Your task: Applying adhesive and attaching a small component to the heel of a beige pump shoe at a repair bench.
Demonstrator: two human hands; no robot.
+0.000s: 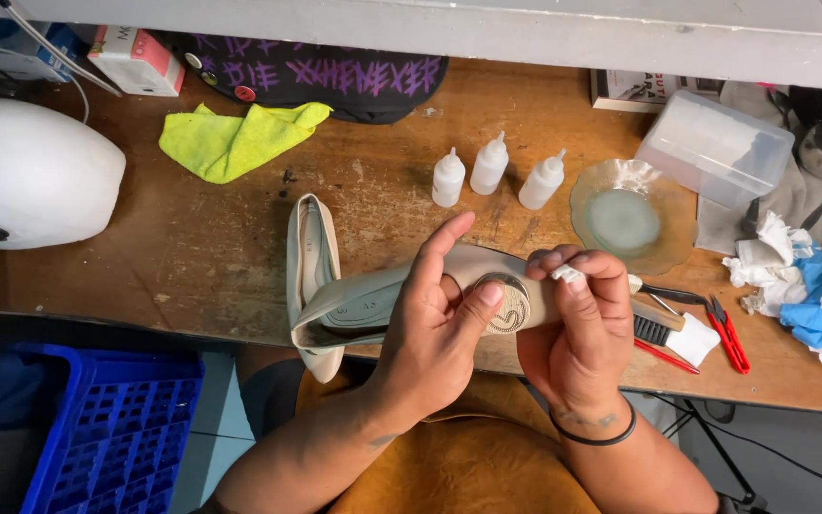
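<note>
My left hand [441, 319] grips a cream flat shoe [365, 306] held sideways over the desk's front edge, thumb resting beside the round patterned patch [509, 303] on its insole. My right hand [577, 328] pinches a small white wad [568, 274] against the shoe near that patch. A second matching cream shoe [312, 257] lies on the wooden desk [230, 247], partly under the held one.
Three small white squeeze bottles [490, 164] stand mid-desk beside a glass dish [625, 217]. A yellow cloth [235, 141], white rounded form [30, 171], plastic box [715, 148], brush [658, 328], red snips [727, 333] and crumpled tissues [811, 286] lie around. A blue crate [111, 428] sits below left.
</note>
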